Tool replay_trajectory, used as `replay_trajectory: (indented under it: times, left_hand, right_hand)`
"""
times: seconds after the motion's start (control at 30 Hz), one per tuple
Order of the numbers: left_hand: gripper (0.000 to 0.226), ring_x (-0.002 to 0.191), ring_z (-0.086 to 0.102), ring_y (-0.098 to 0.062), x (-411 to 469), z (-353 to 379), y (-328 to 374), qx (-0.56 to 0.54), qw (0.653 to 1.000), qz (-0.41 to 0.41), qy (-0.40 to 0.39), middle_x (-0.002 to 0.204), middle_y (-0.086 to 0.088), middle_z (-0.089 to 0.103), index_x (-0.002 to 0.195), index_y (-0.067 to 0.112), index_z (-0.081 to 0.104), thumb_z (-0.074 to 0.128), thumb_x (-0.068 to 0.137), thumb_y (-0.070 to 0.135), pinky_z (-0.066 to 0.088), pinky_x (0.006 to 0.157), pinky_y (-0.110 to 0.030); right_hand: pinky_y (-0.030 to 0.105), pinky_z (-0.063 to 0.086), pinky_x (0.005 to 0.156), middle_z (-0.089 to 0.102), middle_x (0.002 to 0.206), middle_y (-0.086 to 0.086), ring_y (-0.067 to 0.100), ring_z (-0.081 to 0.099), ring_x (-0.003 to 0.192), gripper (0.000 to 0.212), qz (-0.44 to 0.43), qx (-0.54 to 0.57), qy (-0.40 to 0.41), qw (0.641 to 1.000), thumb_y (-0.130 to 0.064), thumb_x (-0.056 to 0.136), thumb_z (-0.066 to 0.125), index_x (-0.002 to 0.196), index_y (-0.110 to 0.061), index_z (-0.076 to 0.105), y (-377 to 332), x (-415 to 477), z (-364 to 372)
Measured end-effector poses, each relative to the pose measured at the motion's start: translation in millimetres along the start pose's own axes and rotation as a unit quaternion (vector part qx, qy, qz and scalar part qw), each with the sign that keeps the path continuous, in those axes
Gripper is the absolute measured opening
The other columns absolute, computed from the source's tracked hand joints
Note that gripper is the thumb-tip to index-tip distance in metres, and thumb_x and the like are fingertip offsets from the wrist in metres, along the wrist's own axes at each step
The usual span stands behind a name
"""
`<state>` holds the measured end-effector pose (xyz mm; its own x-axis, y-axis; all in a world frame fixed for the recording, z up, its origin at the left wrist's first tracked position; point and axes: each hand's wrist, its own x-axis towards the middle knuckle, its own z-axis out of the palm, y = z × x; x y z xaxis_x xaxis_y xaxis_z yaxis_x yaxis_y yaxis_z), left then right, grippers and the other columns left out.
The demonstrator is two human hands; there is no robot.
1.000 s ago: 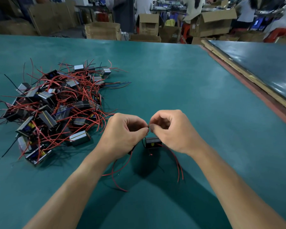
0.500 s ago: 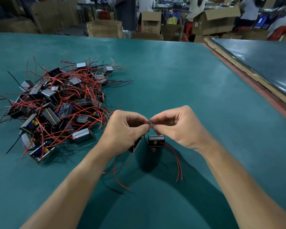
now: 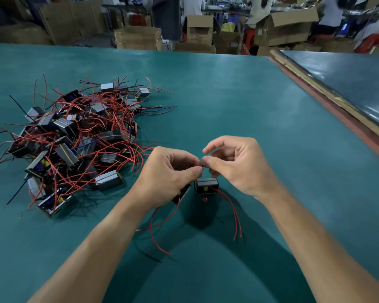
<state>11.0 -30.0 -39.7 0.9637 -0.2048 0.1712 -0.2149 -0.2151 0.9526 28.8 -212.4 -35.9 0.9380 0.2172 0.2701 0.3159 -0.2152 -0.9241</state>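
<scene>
Your right hand (image 3: pixel 239 169) index lifting off wire ends (image 3: pixel 202 166), thumb pinch unclear; left hand (image 3: pixel 169 173) fingers pinching them above transformer (image 3: pixel 206 186); twist likely finishing.

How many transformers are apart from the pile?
2. One transformer is between the left hand and right hand; the second transformer pokes from under the left hand, which grips it. More may hide beneath the arms.

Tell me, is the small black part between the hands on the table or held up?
Held up: the small black part hangs below the pinching fingers, its shadow lying apart on the table.
</scene>
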Motion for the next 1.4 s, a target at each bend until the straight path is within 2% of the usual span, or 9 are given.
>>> replay_trajectory:
  times: [0.1,0.3,0.5,0.6,0.7,0.8,1.0,1.17,1.4]
  left_hand:
    - [0.015,0.050,0.047,-0.014,0,1,-1,-0.003,1.000,-0.012,0.012,0.054,-0.001,0.062,0.071,0.006,0.073,0.070,0.084,0.001,0.039,0.050,-0.025]
    - [0.016,0.048,0.047,-0.011,2,0,0,-0.001,1.000,-0.004,0.019,0.055,0.000,0.063,0.071,0.008,0.073,0.069,0.085,0.001,0.041,0.048,-0.021]
    - [0.016,0.049,0.045,-0.020,1,0,-1,0.082,0.995,0.049,0.031,0.058,-0.011,0.063,0.071,0.016,0.073,0.070,0.085,0.010,0.042,0.048,-0.038]
    - [0.014,0.056,0.055,-0.033,0,0,-2,0.128,0.987,0.087,0.045,0.062,-0.009,0.066,0.071,0.017,0.072,0.070,0.084,0.012,0.049,0.054,-0.045]
    - [0.012,0.053,0.056,-0.025,-2,2,-1,0.195,0.970,0.136,0.055,0.060,0.000,0.065,0.071,0.018,0.072,0.070,0.082,0.014,0.047,0.053,-0.038]
    - [0.011,0.053,0.057,-0.022,-3,1,2,0.225,0.960,0.156,0.053,0.060,0.002,0.064,0.072,0.019,0.072,0.069,0.082,0.016,0.046,0.053,-0.035]
    - [0.018,0.045,0.042,-0.009,0,1,5,0.042,0.999,-0.006,0.013,0.051,0.003,0.057,0.069,0.006,0.071,0.068,0.086,0.003,0.036,0.043,-0.019]
    - [0.012,0.050,0.048,-0.009,1,-5,9,-0.099,0.990,-0.098,-0.030,0.063,-0.005,0.065,0.074,0.000,0.069,0.066,0.086,0.000,0.041,0.050,-0.015]
    - [0.020,0.053,0.050,-0.012,1,-8,10,-0.144,0.977,-0.143,-0.066,0.067,-0.006,0.065,0.069,0.008,0.069,0.062,0.086,0.001,0.042,0.052,-0.015]
  right_hand:
    - [0.039,0.061,0.064,0.074,0.069,0.002,0.023,0.069,0.059,0.017,-0.019,-0.066,-0.008,0.998,-0.008,0.084,0.076,0.079,-0.025,0.077,1,0,-1]
    - [0.039,0.056,0.061,0.071,0.066,-0.005,0.020,0.065,0.060,0.010,-0.025,-0.131,-0.034,0.990,-0.029,0.082,0.070,0.073,-0.032,0.075,2,-2,-2]
    - [0.048,0.058,0.062,0.069,0.062,0.003,0.028,0.063,0.057,0.013,0.045,-0.102,-0.030,0.993,-0.030,0.083,0.075,0.072,-0.023,0.074,2,-1,-1]
    - [0.036,0.057,0.055,0.070,0.061,0.002,0.016,0.062,0.054,0.018,0.092,-0.057,-0.043,0.993,-0.019,0.086,0.076,0.069,-0.015,0.075,0,0,-2]
    - [0.024,0.050,0.048,0.067,0.058,0.004,0.013,0.061,0.050,0.025,0.155,0.002,-0.052,0.987,-0.012,0.087,0.074,0.062,-0.013,0.073,-1,-1,0]
    - [0.024,0.051,0.048,0.065,0.058,0.006,0.013,0.058,0.049,0.025,0.181,0.054,-0.043,0.981,-0.008,0.088,0.073,0.063,-0.012,0.072,-3,-1,3]
    - [0.027,0.052,0.051,0.068,0.058,0.006,0.017,0.060,0.052,0.012,0.085,0.054,-0.030,0.994,0.000,0.088,0.070,0.082,-0.010,0.073,-5,-2,4]
    - [0.027,0.058,0.062,0.075,0.072,0.011,0.020,0.070,0.063,0.023,0.042,0.047,-0.068,0.996,0.012,0.086,0.064,0.082,-0.007,0.076,-7,-4,-3]
    - [0.036,0.061,0.066,0.074,0.069,0.008,0.024,0.069,0.062,0.013,0.004,-0.040,-0.058,0.997,0.001,0.084,0.075,0.078,-0.011,0.077,-9,-4,-5]
